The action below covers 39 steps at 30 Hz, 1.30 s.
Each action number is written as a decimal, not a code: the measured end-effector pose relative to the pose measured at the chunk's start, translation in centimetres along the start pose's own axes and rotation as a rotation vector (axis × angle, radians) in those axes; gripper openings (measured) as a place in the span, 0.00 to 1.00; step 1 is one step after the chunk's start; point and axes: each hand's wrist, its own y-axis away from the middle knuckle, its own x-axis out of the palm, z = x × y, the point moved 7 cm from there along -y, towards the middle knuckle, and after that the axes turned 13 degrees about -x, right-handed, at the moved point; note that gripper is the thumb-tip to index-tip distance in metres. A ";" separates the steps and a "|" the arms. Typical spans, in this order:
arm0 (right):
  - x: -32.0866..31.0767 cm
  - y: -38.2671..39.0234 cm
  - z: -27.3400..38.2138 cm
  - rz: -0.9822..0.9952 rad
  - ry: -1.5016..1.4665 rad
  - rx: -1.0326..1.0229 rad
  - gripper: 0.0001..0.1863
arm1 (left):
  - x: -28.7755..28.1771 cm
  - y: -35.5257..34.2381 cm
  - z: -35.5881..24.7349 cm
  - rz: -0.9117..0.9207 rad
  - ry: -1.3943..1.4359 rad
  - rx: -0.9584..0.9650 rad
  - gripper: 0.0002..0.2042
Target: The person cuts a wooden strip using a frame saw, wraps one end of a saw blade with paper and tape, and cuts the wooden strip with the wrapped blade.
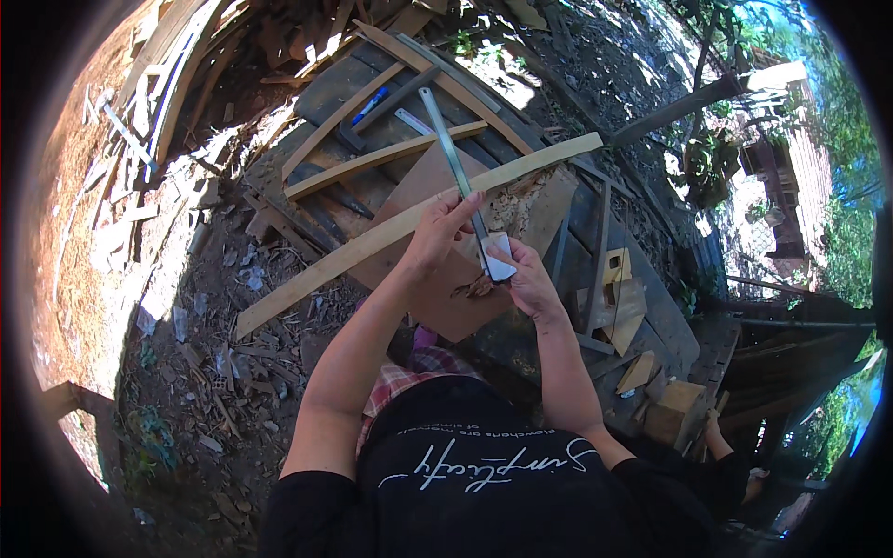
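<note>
L hand (433, 234) pinches metal rule (450, 153) mid-length; R hand (530, 282) clamped on white block (499, 269) at near end. Rule's long axis runs fwd, slightly L, across wood strip (363, 244).

From my end: one dark worktable (668, 330), well loaded. Brown sheet (409, 290) lies across its middle, with a long pale strip (358, 246) crossing over it; the strip's left end runs past the table's left edge. Toward the far-left corner I've got a blue marker (376, 97), a dark L-shaped piece (402, 98), a pale ruler (414, 122) and a curved wooden strip (372, 166). Another wooden strip (470, 99) follows the far edge. Right side: narrow dark bars (600, 246), pale wood blocks (625, 316).
</note>
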 end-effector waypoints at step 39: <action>-7.1 1.8 8.2 -0.226 0.522 -0.668 0.09 | 9.4 0.4 0.4 0.114 0.060 -0.189 0.09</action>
